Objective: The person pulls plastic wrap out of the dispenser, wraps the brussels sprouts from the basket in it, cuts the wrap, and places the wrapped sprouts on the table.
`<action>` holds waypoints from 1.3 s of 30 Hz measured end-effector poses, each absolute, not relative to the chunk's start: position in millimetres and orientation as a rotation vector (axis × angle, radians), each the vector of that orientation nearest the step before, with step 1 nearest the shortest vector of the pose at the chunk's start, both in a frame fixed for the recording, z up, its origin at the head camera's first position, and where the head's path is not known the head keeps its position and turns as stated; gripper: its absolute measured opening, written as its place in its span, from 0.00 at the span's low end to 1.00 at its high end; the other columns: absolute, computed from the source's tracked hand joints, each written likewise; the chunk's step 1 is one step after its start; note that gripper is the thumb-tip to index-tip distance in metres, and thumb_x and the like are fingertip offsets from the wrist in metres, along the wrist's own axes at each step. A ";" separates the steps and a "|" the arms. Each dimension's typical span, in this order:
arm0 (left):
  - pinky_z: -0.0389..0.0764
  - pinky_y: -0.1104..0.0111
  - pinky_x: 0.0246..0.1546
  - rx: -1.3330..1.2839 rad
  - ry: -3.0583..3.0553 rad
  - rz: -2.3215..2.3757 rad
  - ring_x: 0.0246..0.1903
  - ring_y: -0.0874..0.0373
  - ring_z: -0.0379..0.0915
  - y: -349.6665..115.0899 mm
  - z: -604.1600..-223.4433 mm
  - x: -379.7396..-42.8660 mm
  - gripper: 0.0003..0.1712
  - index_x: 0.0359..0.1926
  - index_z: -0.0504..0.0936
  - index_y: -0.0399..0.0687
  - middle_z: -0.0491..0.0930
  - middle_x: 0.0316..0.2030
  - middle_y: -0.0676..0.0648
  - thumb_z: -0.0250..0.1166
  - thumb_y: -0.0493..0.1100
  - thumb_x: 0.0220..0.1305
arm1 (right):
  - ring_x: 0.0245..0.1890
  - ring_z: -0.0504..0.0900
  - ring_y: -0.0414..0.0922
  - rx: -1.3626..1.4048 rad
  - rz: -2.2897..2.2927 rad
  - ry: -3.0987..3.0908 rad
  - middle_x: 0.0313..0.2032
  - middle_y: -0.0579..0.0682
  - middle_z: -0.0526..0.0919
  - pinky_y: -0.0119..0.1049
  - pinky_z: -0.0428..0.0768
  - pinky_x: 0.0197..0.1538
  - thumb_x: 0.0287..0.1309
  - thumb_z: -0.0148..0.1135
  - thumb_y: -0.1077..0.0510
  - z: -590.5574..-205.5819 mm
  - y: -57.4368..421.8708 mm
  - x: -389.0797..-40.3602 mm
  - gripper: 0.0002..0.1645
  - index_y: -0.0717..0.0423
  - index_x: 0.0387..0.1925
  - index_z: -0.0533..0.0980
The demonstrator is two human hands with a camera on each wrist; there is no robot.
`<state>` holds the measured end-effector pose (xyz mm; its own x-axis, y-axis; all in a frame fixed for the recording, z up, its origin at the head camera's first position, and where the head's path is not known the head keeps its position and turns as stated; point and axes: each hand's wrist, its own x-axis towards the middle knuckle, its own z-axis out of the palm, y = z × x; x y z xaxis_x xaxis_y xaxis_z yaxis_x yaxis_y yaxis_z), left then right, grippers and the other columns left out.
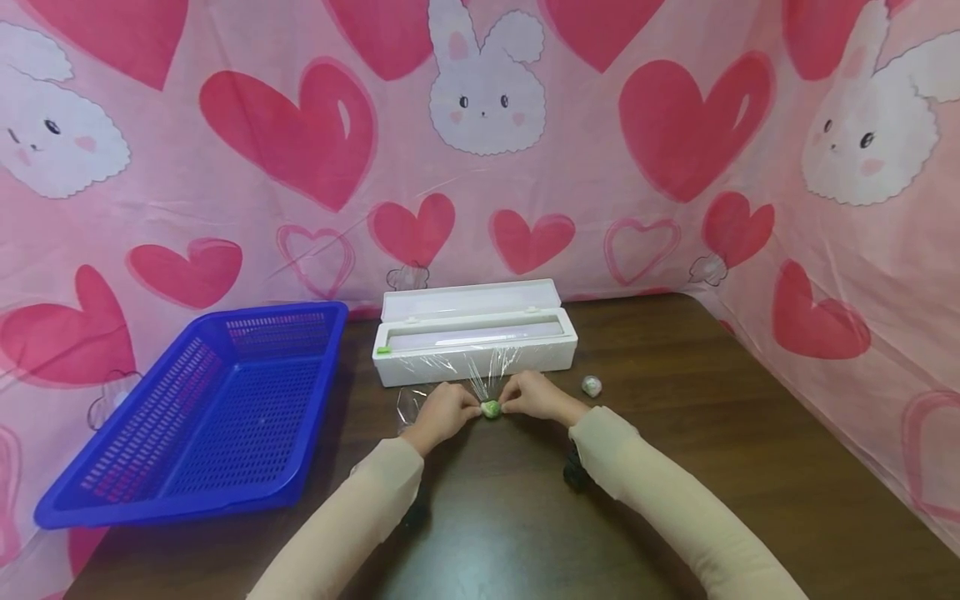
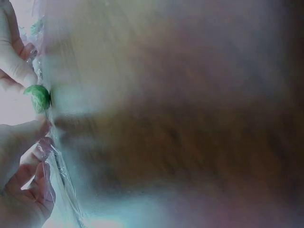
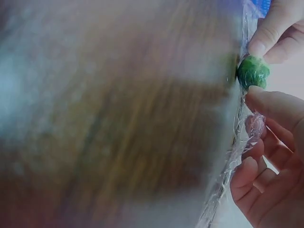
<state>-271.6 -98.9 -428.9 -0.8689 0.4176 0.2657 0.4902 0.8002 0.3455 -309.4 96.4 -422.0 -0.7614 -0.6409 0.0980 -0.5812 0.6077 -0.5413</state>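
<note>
A film-covered green ball (image 1: 491, 409) is pinched by both hands (image 1: 446, 410) (image 1: 537, 395); the basket (image 1: 247, 408) is shown whole only in the head view

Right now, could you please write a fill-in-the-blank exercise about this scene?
In the head view, the rectangular blue plastic basket stands to the ____ of the long white box.
The box lid is ____, not closed.
The small round object between the left hand and right hand is coloured mainly ____.
The pale round ball lies nearer the ____ hand.
Missing words: left; open; green; right.
</note>
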 end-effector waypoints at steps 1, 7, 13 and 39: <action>0.73 0.64 0.36 -0.707 -2.824 -0.623 0.31 0.56 0.75 -98.8 -429.3 -272.0 0.05 0.29 0.87 0.46 0.82 0.27 0.52 0.68 0.42 0.53 | 0.27 0.74 0.36 -1.032 -0.867 2.708 0.26 0.42 0.80 0.31 0.73 0.33 0.48 0.68 0.62 -422.4 96.8 -309.5 0.02 0.58 0.27 0.83; 0.74 0.63 0.39 -0.636 -2.890 -0.688 0.35 0.57 0.76 -97.4 -428.2 -273.2 0.04 0.32 0.85 0.44 0.82 0.30 0.51 0.67 0.40 0.55 | 0.22 0.71 0.36 -1.014 -0.921 2.636 0.22 0.42 0.78 0.30 0.71 0.26 0.48 0.68 0.64 -420.8 97.9 -308.1 0.02 0.58 0.27 0.81; 0.75 0.65 0.36 -0.549 -2.941 -0.737 0.32 0.59 0.76 -96.6 -425.6 -272.2 0.06 0.35 0.83 0.45 0.81 0.30 0.51 0.67 0.41 0.55 | 0.21 0.71 0.37 -0.971 -0.940 2.612 0.21 0.42 0.76 0.30 0.71 0.25 0.48 0.68 0.63 -417.7 97.9 -305.9 0.04 0.57 0.29 0.80; 0.73 0.55 0.40 -0.341 -2.520 -0.741 0.37 0.46 0.76 -157.2 -371.2 -277.2 0.16 0.43 0.79 0.36 0.80 0.35 0.41 0.67 0.39 0.55 | 0.32 0.78 0.41 -0.950 -1.073 2.624 0.32 0.48 0.82 0.35 0.76 0.37 0.54 0.63 0.61 -374.5 87.8 -317.0 0.13 0.66 0.40 0.79</action>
<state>-277.2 -157.2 -371.2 -0.8496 0.0976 0.5183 0.3626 0.8217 0.4397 -317.0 87.8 -374.5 -0.7876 -0.6089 0.0943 -0.5006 0.5431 -0.6741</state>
